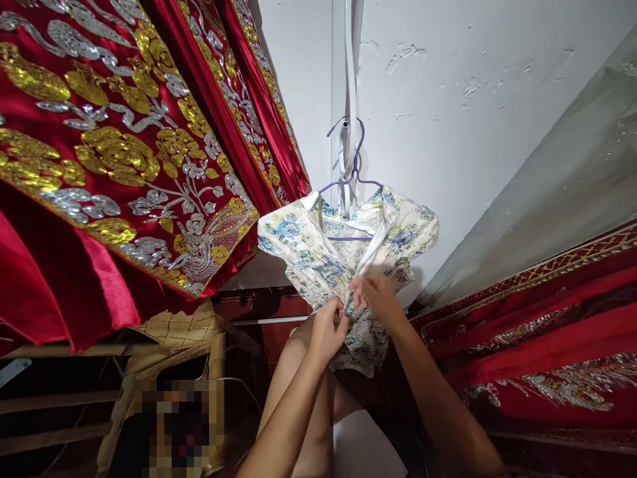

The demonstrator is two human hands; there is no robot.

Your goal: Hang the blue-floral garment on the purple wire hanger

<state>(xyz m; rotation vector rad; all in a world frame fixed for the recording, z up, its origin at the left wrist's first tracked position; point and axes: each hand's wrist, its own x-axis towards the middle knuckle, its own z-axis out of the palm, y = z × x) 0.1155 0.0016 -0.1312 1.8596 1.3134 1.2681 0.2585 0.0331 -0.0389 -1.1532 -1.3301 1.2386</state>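
A short-sleeved floral shirt (311, 249), white with blue and yellow print, hangs on a purple wire hanger (359, 156). Its collar lies open in a V, and the two front edges meet lower down. My left hand (329, 328) pinches the front edge of the shirt below the V, thumb and fingers closed on the cloth. Just above and to the right, my right hand (375, 295) also grips the front edge with bent fingers, slightly blurred. Any button between the fingers is too small or hidden to make out.
The hanger hooks onto a white strap (350, 66) against the white wall (448, 99). Red cloth with gold and silver sequins (119, 153) drapes on the left; more red embroidered cloth (547, 358) lies right. A bamboo chair (119, 405) stands lower left. My knees are below the shirt.
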